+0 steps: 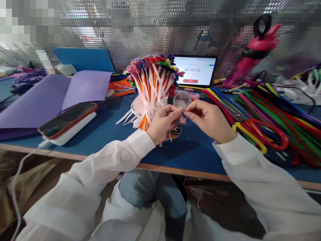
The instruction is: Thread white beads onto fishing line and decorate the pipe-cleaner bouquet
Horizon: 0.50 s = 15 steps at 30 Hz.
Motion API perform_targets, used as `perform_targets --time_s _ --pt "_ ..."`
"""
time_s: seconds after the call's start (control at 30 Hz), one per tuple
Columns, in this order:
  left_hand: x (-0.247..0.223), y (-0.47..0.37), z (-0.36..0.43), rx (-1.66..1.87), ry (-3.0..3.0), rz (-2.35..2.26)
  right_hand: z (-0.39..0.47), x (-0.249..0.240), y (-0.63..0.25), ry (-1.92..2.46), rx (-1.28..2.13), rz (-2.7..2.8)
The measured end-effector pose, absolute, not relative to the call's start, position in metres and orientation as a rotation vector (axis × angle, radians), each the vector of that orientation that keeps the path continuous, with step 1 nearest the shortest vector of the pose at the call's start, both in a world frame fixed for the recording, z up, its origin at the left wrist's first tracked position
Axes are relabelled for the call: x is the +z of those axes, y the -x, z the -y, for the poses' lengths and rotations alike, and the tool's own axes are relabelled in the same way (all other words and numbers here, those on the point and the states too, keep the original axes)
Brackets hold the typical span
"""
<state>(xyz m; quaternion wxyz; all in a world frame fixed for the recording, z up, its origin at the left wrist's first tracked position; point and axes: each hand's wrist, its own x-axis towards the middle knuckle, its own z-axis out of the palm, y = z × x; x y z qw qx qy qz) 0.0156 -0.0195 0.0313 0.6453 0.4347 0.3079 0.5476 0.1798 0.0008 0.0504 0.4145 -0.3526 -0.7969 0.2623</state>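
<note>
Piece (184, 116), tiny, thin and pale, lies right at the fingertips, between the two hands. The left hand (164, 123) has thumb and forefinger pressed together, pinching it; the right hand (210, 119) has thumb and forefinger close together beside it, though I cannot tell whether they grip it. Just beyond the fingers sits a clear round container (182, 99). Below the left fingers, partly covered, is a round object (177, 131) with a dark and orange face; one white letter like a U shows, the rest is hidden.

Left of the fingers, a bundle (152, 90) of orange stems and white ribbons stands, topped with multicoloured fuzzy shapes. Behind the container, a screen (194, 68) reads "00:40:03" above a red button with writing too small to read. Right of the fingers are orange-and-yellow-handled scissors (269, 134) and colourful pipe cleaners (288, 117), with a pink bottle (250, 55) farther back. Well left lie a phone (69, 119) and purple sheets (86, 87).
</note>
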Motion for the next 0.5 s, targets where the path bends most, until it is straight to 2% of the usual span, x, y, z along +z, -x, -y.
perform_targets --time_s 0.37,0.5 --pt "0.031 -0.015 0.022 1.205 -0.912 -0.644 0.002 0.043 -0.179 0.806 -0.048 2.064" --pt "0.032 -0.015 0.023 1.173 -0.893 -0.661 -0.001 0.039 -0.179 0.790 -0.194 2.032"
